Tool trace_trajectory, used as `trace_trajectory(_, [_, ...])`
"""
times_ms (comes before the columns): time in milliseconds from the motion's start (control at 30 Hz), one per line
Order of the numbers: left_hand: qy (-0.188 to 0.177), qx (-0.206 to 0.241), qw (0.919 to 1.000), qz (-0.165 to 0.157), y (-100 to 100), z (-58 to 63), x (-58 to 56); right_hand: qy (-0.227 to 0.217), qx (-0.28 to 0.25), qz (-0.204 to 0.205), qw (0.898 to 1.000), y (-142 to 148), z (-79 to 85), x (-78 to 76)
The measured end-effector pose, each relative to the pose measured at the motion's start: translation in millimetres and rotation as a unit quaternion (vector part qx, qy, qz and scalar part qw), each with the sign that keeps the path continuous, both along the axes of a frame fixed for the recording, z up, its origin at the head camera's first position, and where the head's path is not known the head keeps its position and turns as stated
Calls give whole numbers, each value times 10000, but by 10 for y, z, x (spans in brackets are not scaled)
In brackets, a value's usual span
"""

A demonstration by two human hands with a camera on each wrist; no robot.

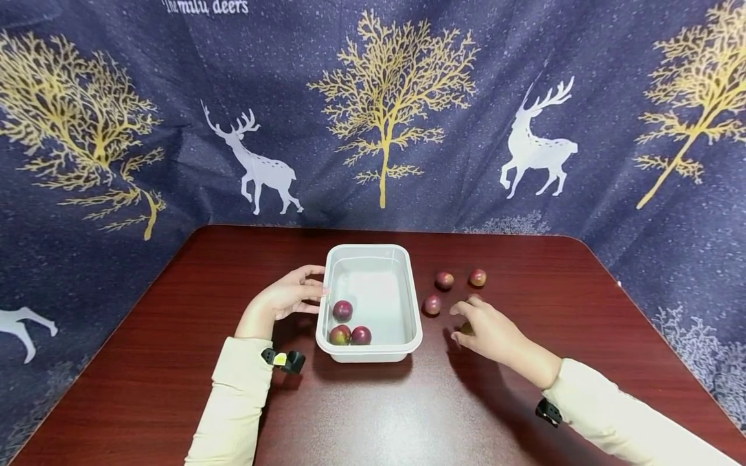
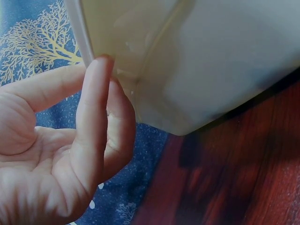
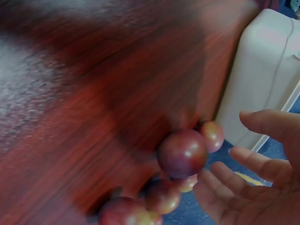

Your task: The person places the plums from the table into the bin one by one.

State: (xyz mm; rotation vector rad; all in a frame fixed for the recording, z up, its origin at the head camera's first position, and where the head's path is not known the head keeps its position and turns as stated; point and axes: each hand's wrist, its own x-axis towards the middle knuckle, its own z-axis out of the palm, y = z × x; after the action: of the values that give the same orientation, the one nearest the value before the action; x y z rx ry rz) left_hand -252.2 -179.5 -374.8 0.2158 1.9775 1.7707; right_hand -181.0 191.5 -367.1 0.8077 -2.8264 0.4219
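A white rectangular container (image 1: 368, 349) stands on the table with three reddish plums in its near-left part, one of them a dark plum (image 1: 342, 310). My left hand (image 1: 291, 294) holds its left side, the thumb at the rim and curled fingers against the outer wall (image 2: 206, 61). To the right of the container, my right hand (image 1: 489, 329) hovers over several loose plums, fingers spread and loosely bent. Near its fingertips are a plum (image 3: 183, 152) and another plum (image 3: 162, 196). In the head view, the hand partly covers a greenish plum (image 1: 467, 328).
Beyond the right hand lie a plum (image 1: 445, 280) and another plum (image 1: 477, 277); one more plum (image 1: 432, 305) sits close to the container's right wall. The dark red wooden table (image 1: 373, 414) ends at a blue cloth (image 1: 350, 162) printed with deer and trees.
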Motion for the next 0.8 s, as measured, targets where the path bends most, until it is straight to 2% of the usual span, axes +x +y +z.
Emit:
trace_trajectory(500, [-41, 3, 10000, 21, -2, 2, 6, -3, 119, -103, 9999, 134, -106, -16])
trace_trajectory(800, [-29, -11, 10000, -43, -19, -49, -32, -308, 228, -247, 9990, 181, -140, -37])
